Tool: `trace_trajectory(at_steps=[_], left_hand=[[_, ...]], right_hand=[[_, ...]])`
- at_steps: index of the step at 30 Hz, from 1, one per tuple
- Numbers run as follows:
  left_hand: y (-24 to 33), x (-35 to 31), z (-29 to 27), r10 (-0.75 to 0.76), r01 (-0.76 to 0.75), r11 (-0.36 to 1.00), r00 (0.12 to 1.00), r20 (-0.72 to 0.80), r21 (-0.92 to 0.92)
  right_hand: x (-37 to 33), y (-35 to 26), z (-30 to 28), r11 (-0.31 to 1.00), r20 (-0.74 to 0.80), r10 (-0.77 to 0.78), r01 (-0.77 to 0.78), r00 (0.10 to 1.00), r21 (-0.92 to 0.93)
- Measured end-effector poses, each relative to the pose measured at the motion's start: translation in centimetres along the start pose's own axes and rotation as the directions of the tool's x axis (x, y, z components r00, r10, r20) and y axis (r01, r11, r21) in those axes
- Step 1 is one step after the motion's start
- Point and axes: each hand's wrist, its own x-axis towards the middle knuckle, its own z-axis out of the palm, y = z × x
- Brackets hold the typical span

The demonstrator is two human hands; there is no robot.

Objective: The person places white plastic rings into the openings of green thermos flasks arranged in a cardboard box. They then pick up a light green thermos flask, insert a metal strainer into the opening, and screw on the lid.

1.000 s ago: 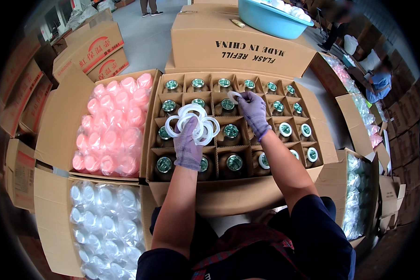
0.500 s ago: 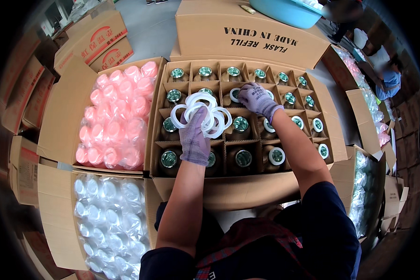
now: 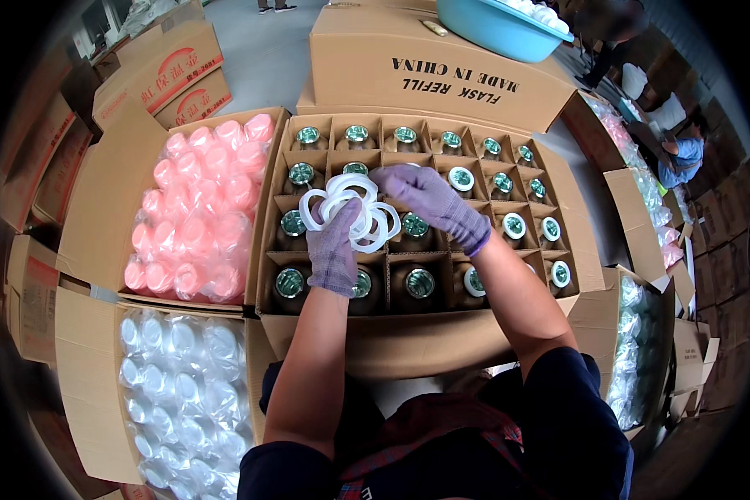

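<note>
My gloved left hand (image 3: 333,257) is closed on a bunch of white plastic rings (image 3: 362,222), held above the open carton (image 3: 375,323). Beside the bunch, at its right, is my gloved right hand (image 3: 432,200); its fingers are curled and blurred, and whether they grip a ring is unclear. Glass flask refills (image 3: 419,283) with shiny green-silver mouths stand upright below, each in its own cardboard cell. Several at the right wear a white ring round the mouth, such as one ringed refill (image 3: 461,179). My hands hide some of the middle cells.
To the left are a carton of bagged pink cups (image 3: 193,208) and a carton of bagged clear-white cups (image 3: 187,392). A blue basin (image 3: 504,29) of white items rests on a closed carton (image 3: 442,71) behind. Another person (image 3: 685,154) is at the far right.
My right hand has moved left from a flask refill in the second row to the rings in my left hand. The whole view has shifted slightly.
</note>
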Motion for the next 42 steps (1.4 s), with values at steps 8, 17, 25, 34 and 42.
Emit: trace_trajectory(at_steps=[8, 17, 25, 34, 42], left_hand=[[-0.2, -0.7, -0.3, -0.034, 0.022, 0.996, 0.989, 0.142, 0.087], [0.7, -0.4, -1.6, -0.181, 0.176, 0.983, 0.941, 0.287, 0.040], [0.7, -0.6, -1.3, -0.202, 0.157, 0.976, 0.915, 0.350, 0.151], [1.5, -0.3, -1.4, -0.095, 0.091, 0.995, 0.963, 0.250, 0.027], [2.2, -0.5, -1.1, -0.032, -0.002, 0.990, 0.971, 0.239, 0.144]], right_hand=[[-0.8, 0.9, 0.7, 0.984, -0.389, 0.041, 0.031, 0.920, 0.177], [-1.5, 0.9, -0.1, 0.945, -0.241, 0.232, -0.159, 0.943, 0.287], [-1.6, -1.6, 1.7, 0.820, -0.164, -0.141, 0.022, 0.976, -0.571], [-0.8, 2.0, -0.9, 0.982, -0.500, 0.028, -0.117, 0.866, -0.148], [-2.7, 6.2, -0.3, 0.330, -0.234, 0.180, -0.282, 0.956, -0.901]])
